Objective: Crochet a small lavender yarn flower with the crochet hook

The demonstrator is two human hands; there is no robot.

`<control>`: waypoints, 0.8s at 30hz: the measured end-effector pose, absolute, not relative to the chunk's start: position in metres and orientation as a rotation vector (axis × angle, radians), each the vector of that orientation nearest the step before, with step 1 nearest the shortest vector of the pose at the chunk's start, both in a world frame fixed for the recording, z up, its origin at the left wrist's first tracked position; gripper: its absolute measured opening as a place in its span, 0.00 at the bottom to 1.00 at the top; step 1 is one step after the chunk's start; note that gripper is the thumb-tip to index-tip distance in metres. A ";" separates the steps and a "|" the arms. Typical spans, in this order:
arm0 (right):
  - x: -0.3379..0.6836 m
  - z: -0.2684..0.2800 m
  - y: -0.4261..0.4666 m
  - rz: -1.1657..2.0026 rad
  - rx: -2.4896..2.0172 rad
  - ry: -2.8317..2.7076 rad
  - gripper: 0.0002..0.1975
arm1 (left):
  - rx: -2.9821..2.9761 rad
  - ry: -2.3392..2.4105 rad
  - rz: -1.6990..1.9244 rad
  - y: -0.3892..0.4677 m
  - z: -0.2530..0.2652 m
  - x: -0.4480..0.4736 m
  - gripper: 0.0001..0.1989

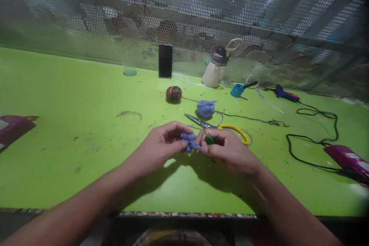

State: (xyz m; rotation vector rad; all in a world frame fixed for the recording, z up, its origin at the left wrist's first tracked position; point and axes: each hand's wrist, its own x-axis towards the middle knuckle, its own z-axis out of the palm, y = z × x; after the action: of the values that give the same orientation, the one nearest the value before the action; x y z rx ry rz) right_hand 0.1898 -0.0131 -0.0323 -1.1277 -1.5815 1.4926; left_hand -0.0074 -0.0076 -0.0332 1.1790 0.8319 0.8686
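Above the green table (72, 96), both hands meet at the centre. My left hand (160, 144) pinches a small piece of blue-purple yarn work (188, 141) from the left. My right hand (227, 149) grips the same yarn piece from the right and also holds a small green-handled tool (210, 140) between its fingers. Just behind the hands lie scissors with yellow handles (219, 127). Farther back sit a blue-purple yarn ball (206, 108) and a dark multicoloured yarn ball (173, 94).
A white bottle (215, 72), a black upright box (165, 60), a blue tape dispenser (238, 90) and a glue gun (285, 94) stand by the perforated back wall. A black cord (314, 130) runs to a magenta object (350, 161) at right. Another magenta object (13, 127) lies left.
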 end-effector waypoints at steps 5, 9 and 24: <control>0.188 -0.025 -0.014 1.417 -1.154 -1.684 0.06 | 1.144 0.860 0.876 -0.007 -0.034 -0.006 0.10; 0.187 -0.023 -0.018 1.347 -1.225 -1.810 0.05 | 1.110 0.907 0.872 -0.006 -0.032 -0.005 0.12; 0.221 -0.013 -0.011 0.613 -1.283 -2.261 0.14 | 1.121 0.904 0.813 -0.007 -0.025 -0.007 0.09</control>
State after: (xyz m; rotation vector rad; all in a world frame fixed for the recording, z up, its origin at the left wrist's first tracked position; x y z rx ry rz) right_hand 0.2212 -0.0107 -0.0127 -1.2832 -2.2613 0.6130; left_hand -0.0074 -0.0070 -0.0251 1.1212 0.9044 0.8134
